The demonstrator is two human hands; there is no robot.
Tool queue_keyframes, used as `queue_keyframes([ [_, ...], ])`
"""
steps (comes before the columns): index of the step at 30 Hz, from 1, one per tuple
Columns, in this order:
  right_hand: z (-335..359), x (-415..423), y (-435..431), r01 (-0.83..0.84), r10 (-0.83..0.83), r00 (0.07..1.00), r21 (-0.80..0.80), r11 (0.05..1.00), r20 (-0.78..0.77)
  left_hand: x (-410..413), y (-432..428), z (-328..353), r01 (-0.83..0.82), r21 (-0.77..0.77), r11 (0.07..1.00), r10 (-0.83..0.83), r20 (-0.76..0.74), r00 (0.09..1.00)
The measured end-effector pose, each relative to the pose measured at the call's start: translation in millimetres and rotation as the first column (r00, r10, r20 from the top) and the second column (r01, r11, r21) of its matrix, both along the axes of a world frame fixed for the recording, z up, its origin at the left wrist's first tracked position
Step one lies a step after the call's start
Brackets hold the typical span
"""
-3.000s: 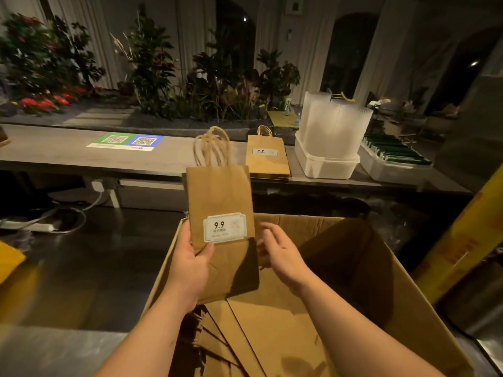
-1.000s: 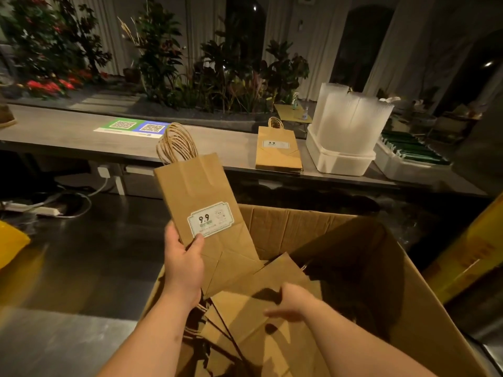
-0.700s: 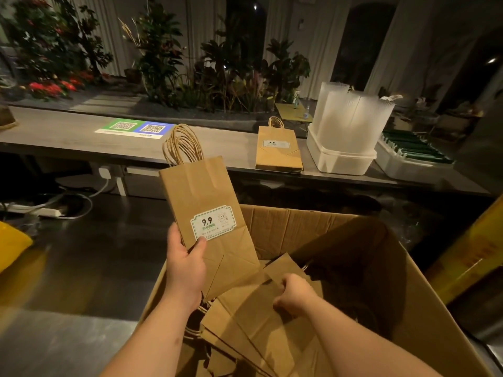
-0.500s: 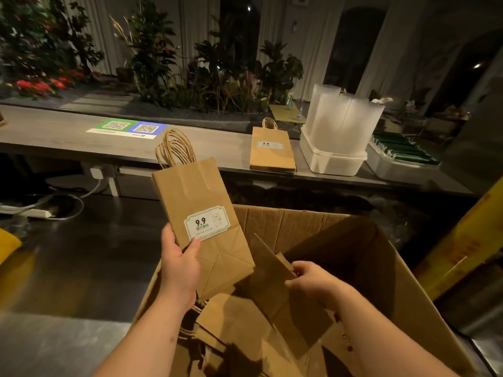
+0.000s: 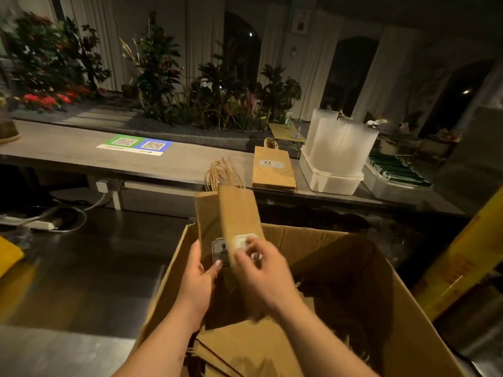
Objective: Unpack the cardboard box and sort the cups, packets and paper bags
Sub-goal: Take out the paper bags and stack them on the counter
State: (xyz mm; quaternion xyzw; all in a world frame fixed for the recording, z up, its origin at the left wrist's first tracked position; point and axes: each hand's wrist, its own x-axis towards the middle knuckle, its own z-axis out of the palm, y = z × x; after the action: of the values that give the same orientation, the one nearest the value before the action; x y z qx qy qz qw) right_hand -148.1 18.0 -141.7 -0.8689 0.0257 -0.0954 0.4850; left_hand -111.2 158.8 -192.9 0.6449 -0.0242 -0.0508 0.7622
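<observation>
My left hand (image 5: pixel 200 278) grips a flat stack of brown paper bags (image 5: pixel 208 213) with twine handles, held upright over the open cardboard box (image 5: pixel 408 317). My right hand (image 5: pixel 261 268) holds another labelled paper bag (image 5: pixel 238 210) against the front of that stack, partly covering its white "9.9" label. More flat paper bags (image 5: pixel 253 346) lie in the box bottom. A pile of the same bags (image 5: pixel 273 170) lies on the long counter (image 5: pixel 68 151) beyond.
On the counter's right stand a white tub holding sleeves of clear cups (image 5: pixel 337 148) and a tray of green packets (image 5: pixel 394 172). A green and blue QR sheet (image 5: pixel 134 145) lies on the counter. A yellow box edge (image 5: pixel 462 257) leans at right. Plants line the back.
My right hand reached into the box, lifted one more paper bag and brought it up against the stack in my left hand, which has shifted right over the box.
</observation>
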Motion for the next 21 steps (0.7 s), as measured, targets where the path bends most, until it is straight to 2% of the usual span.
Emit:
queue_keyframes([
  [2, -17, 5, 6, -0.032, 0.036, 0.999, -0.195, 0.980, 0.017, -1, 1, 0, -0.004, 0.011, 1.000, 0.003, 0.025, 1.000],
  [4, -25, 14, -5, 0.034, 0.009, 0.994, -0.381, 0.924, 0.110, -1, 2, 0, 0.016, -0.037, 0.999, -0.015, 0.034, 0.999],
  [6, -29, 22, -19, 0.127, -0.085, 0.989, -0.407, 0.904, 0.118, -2, 3, 1, 0.059, -0.092, 0.994, -0.056, 0.033, 0.998],
  [7, -29, 25, -25, 0.140, -0.129, 0.990, -0.326, 0.935, 0.055, -1, 3, 2, 0.079, -0.110, 0.991, -0.076, 0.026, 0.997],
  [9, -28, 28, -29, 0.091, -0.083, 0.984, 0.044, 0.995, -0.160, 1, 4, 2, 0.097, -0.144, 0.985, -0.096, 0.009, 0.995],
  [10, -31, 29, -28, 0.066, -0.016, 0.970, 0.202, 0.977, -0.243, 2, 3, 2, 0.096, -0.158, 0.983, -0.097, 0.001, 0.995],
  [11, -33, 29, -26, 0.055, 0.024, 0.960, 0.271, 0.961, -0.280, 3, 3, 1, 0.093, -0.169, 0.981, -0.097, -0.010, 0.995],
  [14, -38, 31, -17, 0.048, 0.027, 0.965, 0.277, 0.960, -0.261, 4, 3, -1, 0.101, -0.178, 0.979, -0.106, -0.022, 0.994],
  [18, -42, 40, -13, 0.021, 0.055, 0.961, 0.268, 0.963, -0.272, 3, 2, -5, 0.007, -0.010, 1.000, -0.007, 0.031, 1.000],
  [20, -40, 43, -24, 0.091, 0.026, 0.956, 0.376, 0.922, -0.293, 6, 2, -4, -0.052, -0.003, 0.999, 0.052, 0.043, 0.998],
  [21, -44, 42, -32, 0.142, -0.018, 0.950, 0.381, 0.914, -0.311, 7, 3, -4, -0.083, -0.038, 0.996, 0.084, 0.032, 0.996],
])
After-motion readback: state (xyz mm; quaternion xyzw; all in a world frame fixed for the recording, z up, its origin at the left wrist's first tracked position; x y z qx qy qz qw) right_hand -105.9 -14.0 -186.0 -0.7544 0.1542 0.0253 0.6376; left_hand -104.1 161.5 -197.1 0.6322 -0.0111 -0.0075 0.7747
